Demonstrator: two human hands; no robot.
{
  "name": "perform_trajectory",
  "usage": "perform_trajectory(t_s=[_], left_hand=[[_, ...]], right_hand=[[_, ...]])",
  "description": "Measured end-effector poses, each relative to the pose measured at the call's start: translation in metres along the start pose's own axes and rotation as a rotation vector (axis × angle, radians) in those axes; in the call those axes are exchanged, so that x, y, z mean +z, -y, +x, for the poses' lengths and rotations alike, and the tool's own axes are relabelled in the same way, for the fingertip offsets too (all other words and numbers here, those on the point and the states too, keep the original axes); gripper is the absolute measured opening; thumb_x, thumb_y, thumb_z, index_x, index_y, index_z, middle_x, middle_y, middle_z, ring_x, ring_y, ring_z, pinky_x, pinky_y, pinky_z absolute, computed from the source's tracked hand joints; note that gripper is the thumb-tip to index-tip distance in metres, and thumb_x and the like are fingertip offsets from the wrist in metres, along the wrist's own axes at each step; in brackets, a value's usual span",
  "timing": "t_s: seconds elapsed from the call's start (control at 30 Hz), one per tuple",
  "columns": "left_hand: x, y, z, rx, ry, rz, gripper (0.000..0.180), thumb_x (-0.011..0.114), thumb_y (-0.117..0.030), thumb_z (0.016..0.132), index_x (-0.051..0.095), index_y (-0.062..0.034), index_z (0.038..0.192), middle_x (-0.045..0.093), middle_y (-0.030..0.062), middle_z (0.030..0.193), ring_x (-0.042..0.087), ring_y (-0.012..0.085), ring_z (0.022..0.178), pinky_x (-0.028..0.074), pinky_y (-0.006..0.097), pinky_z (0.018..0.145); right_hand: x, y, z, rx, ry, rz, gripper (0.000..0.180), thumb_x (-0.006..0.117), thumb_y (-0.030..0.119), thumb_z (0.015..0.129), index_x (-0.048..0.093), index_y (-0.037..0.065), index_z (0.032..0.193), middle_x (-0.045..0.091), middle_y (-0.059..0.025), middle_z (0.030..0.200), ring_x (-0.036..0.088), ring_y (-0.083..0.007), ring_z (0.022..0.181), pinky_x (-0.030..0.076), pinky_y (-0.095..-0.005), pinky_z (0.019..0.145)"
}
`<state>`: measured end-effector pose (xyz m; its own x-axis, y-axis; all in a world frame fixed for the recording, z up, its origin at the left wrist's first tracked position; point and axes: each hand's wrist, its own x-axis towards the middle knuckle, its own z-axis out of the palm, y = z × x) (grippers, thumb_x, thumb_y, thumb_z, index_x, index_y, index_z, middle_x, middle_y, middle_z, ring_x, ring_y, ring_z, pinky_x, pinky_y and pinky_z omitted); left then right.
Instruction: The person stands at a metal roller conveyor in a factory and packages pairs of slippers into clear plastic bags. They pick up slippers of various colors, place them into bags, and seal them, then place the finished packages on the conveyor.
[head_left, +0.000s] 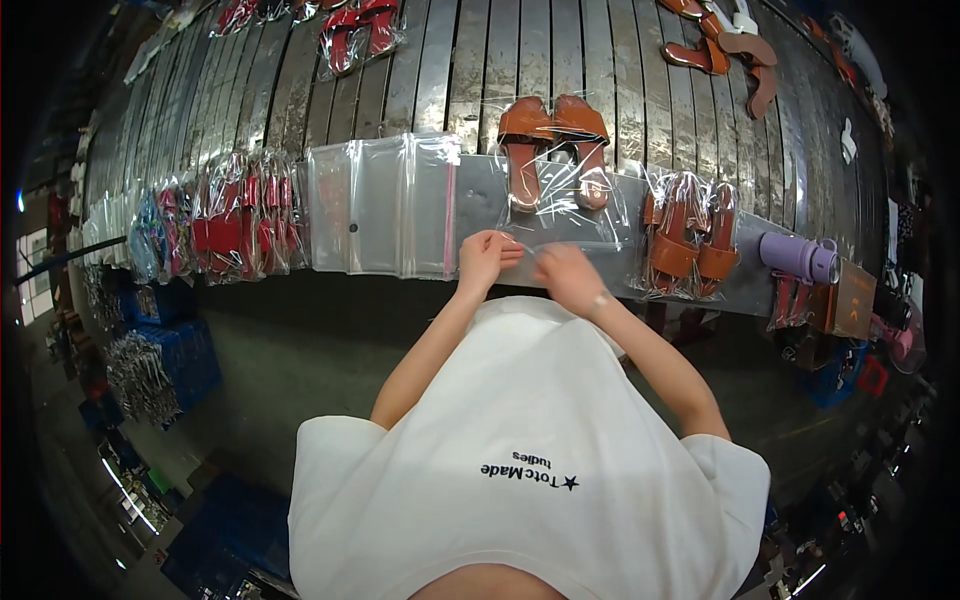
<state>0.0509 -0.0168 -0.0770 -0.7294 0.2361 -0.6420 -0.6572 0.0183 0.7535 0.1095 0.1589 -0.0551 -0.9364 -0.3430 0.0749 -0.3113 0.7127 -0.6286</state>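
A pair of brown slide sandals (553, 128) lies in a clear plastic bag (570, 232), straight ahead of me, with the toe straps at the far end. My left hand (487, 262) pinches the near left corner of this bag between thumb and fingers. At the bag's near edge, my right hand (570, 278) is closed on the plastic a short way to the right of the left one. Motion blurs its fingers a little. Left of my hands is a spread of flat clear bags (385, 210), one with a pink strip along its edge.
Bagged brown sandals (690, 240) stand to the right, beside a purple bottle (798, 257) and a cardboard box (850, 300). Bagged red sandals (245, 215) are packed at the left. More red sandals (360, 35) and loose brown ones (700, 55) lie farther off on the slatted surface (430, 75).
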Motion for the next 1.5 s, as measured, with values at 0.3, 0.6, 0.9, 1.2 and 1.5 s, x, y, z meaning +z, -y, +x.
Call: perform_trajectory(t_s=[0.3,0.6,0.9,1.2,1.5], left_hand=[[-0.040,-0.012,-0.016,0.718,-0.132,0.692,0.033,0.050,-0.004,0.085,0.054,-0.0053,0.117,0.059,0.0145,0.112,0.058,0.0285,0.105,0.046,0.036,0.089],[-0.034,-0.020,0.046,0.539,-0.050,0.612,0.011,0.051,-0.013,0.089,0.055,-0.0052,0.084,0.062,0.0078,0.066,0.060,0.0191,0.057,0.050,0.032,0.055],[0.055,-0.079,0.023,-0.029,0.407,0.191,0.018,0.046,-0.012,0.092,0.059,0.0009,0.096,0.061,0.0081,0.064,0.059,0.0119,0.054,0.048,0.025,0.053],[0.224,0.064,0.035,0.134,0.632,0.533,0.023,0.052,-0.018,0.088,0.055,0.0040,0.091,0.063,0.0151,0.068,0.063,0.0220,0.060,0.048,0.034,0.055],[0.221,0.045,0.053,-0.334,0.652,0.361,0.020,0.060,-0.018,0.084,0.065,0.0007,0.091,0.067,0.0100,0.078,0.064,0.0126,0.070,0.050,0.027,0.059]], right_hand=[[0.000,-0.086,-0.216,0.532,0.687,0.025,0.033,0.056,0.007,0.078,0.053,0.002,0.111,0.057,-0.0210,0.107,0.056,-0.0376,0.092,0.046,-0.0427,0.082],[-0.029,-0.107,-0.020,0.702,-0.414,0.540,0.020,0.055,0.015,0.089,0.059,-0.002,0.079,0.061,-0.0076,0.067,0.058,-0.0137,0.052,0.046,-0.0293,0.051],[-0.095,-0.075,-0.055,0.943,-0.604,1.414,0.019,0.060,0.022,0.087,0.059,0.004,0.084,0.057,0.0008,0.071,0.052,-0.0065,0.058,0.042,-0.0233,0.052],[-0.159,-0.171,-0.245,1.083,-0.543,0.804,0.025,0.068,0.019,0.081,0.063,0.000,0.097,0.064,-0.0030,0.087,0.058,-0.0057,0.075,0.046,-0.0210,0.066],[-0.250,-0.208,-0.127,1.061,-0.732,0.172,0.058,0.077,0.024,0.071,0.051,0.000,0.117,0.052,-0.0129,0.107,0.052,-0.0237,0.099,0.042,-0.0346,0.088]])
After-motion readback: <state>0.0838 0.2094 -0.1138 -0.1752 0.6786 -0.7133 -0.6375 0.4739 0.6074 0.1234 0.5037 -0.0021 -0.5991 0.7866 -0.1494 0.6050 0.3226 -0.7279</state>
